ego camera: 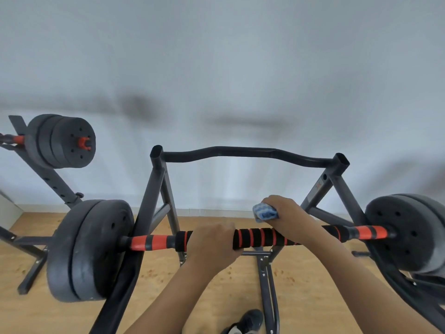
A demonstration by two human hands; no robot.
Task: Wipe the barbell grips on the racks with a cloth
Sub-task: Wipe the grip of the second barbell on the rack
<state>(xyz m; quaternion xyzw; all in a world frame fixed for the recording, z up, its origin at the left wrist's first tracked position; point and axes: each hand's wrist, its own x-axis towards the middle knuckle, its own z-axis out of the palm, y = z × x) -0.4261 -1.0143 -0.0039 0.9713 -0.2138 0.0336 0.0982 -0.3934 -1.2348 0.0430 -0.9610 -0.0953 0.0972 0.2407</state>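
Wood floor (216, 297) below: left hand (213, 242) grips the barbell grip (258, 237) (striped foam); right hand (286, 215) clutches the cloth (265, 212).

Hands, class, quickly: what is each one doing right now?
Left hand: curled round the barbell grip, holding it.
Right hand: gripping the blue and white cloth, resting on the same grip.

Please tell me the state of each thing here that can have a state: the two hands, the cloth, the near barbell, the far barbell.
Left hand: curled around the barbell grip.
Right hand: holds the cloth, resting on the grip.
Cloth: bunched, blue and white, in the right hand.
Near barbell: resting on its rack, plates on both ends.
Far barbell: resting on another rack, untouched.
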